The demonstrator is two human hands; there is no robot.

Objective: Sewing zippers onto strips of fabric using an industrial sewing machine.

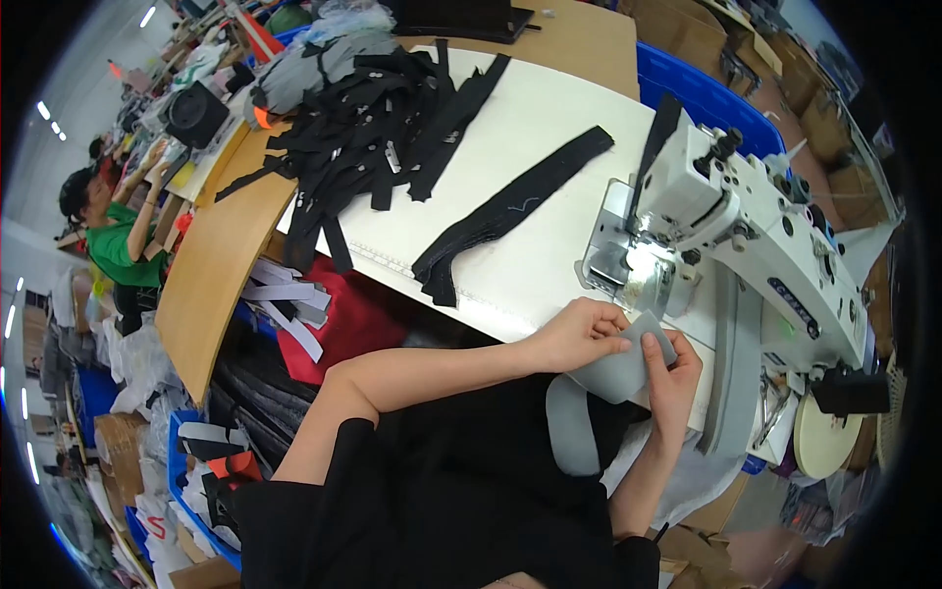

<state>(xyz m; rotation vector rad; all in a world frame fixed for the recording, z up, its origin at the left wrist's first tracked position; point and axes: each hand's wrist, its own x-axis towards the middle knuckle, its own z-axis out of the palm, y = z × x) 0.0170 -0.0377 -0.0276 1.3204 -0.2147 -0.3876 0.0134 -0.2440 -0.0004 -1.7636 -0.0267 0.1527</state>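
Note:
Both my hands pinch a smooth grey strip of material [610, 376] just in front of the sewing machine [775, 265]. The fingers of my left hand [577, 336] are closed on the strip's upper left edge. My right hand [675, 378] grips its right side, thumb on top. A grey rounded length [571, 429] hangs below onto my dark clothing; I cannot tell if it is the same strip. The machine's lit needle area [648, 270] lies just beyond my fingers. A long black fabric strip [510, 206] rests on the white table [549, 260] to the left.
A heap of black strips [363, 128] covers the table's far left. Behind the machine stands a blue bin [706, 93]. Long grey strips [731, 363] hang beside the machine. Red cloth [339, 319] lies below the table edge. A person in green [128, 240] works at far left.

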